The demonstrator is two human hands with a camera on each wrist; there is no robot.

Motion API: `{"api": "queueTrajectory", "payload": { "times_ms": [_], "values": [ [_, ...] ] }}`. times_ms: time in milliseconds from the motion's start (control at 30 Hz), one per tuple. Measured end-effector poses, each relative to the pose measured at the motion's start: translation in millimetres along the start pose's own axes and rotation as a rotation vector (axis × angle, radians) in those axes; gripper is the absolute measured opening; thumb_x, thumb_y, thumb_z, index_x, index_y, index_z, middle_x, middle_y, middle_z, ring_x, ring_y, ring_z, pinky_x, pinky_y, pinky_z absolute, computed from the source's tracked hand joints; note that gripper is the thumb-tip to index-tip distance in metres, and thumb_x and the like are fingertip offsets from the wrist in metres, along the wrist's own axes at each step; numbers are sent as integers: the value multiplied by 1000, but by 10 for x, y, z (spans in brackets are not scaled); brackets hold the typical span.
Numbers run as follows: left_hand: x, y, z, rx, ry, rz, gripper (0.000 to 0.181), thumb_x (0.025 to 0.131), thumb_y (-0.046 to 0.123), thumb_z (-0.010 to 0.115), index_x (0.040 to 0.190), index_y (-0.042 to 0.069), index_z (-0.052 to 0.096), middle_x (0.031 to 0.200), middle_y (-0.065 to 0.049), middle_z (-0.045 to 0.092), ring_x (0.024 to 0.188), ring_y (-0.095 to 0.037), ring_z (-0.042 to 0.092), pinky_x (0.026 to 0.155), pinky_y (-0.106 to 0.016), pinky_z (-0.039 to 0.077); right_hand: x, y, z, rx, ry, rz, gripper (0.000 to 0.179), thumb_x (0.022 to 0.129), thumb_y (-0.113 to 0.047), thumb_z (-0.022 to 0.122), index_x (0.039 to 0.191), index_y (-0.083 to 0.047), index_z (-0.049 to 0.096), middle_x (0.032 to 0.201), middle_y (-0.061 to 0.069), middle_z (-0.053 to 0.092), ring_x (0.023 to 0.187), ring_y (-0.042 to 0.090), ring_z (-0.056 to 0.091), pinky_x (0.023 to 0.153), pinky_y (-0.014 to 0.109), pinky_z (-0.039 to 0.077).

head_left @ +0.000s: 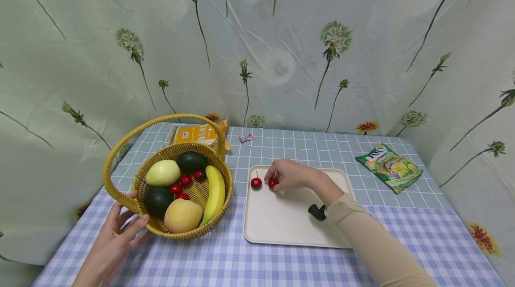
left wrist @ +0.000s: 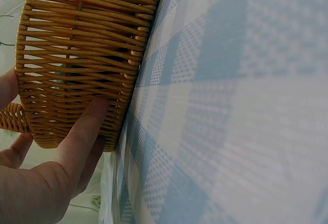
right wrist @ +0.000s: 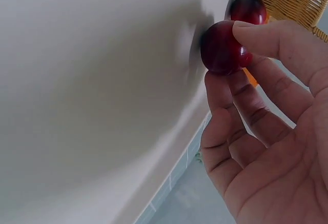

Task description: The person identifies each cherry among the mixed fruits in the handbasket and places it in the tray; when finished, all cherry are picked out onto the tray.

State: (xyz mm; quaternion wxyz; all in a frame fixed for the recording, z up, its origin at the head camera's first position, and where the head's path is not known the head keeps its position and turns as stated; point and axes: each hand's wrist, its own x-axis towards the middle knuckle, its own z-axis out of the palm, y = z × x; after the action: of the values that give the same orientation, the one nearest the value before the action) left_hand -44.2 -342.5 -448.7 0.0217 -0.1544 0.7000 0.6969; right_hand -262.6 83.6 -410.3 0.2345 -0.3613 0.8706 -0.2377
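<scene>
My right hand (head_left: 291, 174) is over the left part of a shallow cream tray (head_left: 297, 229), thumb and fingertips pinching a red cherry (right wrist: 221, 48). Just left of it on the tray is another cherry (head_left: 255, 183), with a stem. My left hand (head_left: 120, 229) holds the side of a yellow wicker basket (head_left: 231, 184) near the foot of its arched handle. In the left wrist view, one long finger lies against the woven wall. Inside the basket are a banana (head_left: 215, 193), several cherries (head_left: 186, 180), a yellow peach-like fruit (head_left: 183, 216), a pale green fruit (head_left: 162, 173) and dark green fruits (head_left: 158, 200).
An orange snack bag (head_left: 197, 134) stands behind the basket, and a small pink wrapped candy (head_left: 246, 138) lies to its right. A green candy bag (head_left: 389, 167) rests at the right back. Floral curtain (head_left: 277, 54) hangs behind the checked tablecloth (head_left: 217, 260).
</scene>
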Motion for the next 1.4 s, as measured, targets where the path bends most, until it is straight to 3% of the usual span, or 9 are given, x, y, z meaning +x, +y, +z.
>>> {"api": "queueTrajectory", "payload": {
  "times_ms": [200, 600, 1000, 1400],
  "values": [
    [2, 19, 4, 21, 3, -19, 75, 110, 12, 63, 164, 44, 22, 155, -7, 29, 107, 11, 60, 88, -32, 62, -1, -17, 10, -1, 7, -10, 29, 91, -4, 80, 120, -7, 79, 113, 4, 70, 100, 12, 68, 86, 23, 56],
    [-7, -8, -6, 0, -2, 7, 75, 109, 12, 64, 164, 42, 23, 149, -4, 33, 112, 11, 61, 86, -32, 62, -17, -25, -21, 18, 39, 1, 35, 91, -8, 83, 125, -8, 78, 121, 7, 70, 108, 18, 68, 91, 29, 57],
    [-11, -17, -13, -23, -16, 36, 74, 109, 8, 63, 165, 39, 24, 144, 0, 37, 114, 9, 62, 86, -31, 62, -2, 43, -15, 16, 26, -3, 29, 92, -14, 84, 120, -7, 78, 106, 2, 69, 94, 8, 66, 86, 23, 55],
    [1, -34, -24, -46, -26, 56, 73, 109, 6, 62, 164, 38, 26, 143, 0, 37, 114, 7, 62, 85, -31, 63, -38, -28, -132, -36, 30, -4, 36, 93, -20, 84, 126, -9, 76, 111, 5, 72, 103, 16, 67, 92, 31, 56]
  ]
}}
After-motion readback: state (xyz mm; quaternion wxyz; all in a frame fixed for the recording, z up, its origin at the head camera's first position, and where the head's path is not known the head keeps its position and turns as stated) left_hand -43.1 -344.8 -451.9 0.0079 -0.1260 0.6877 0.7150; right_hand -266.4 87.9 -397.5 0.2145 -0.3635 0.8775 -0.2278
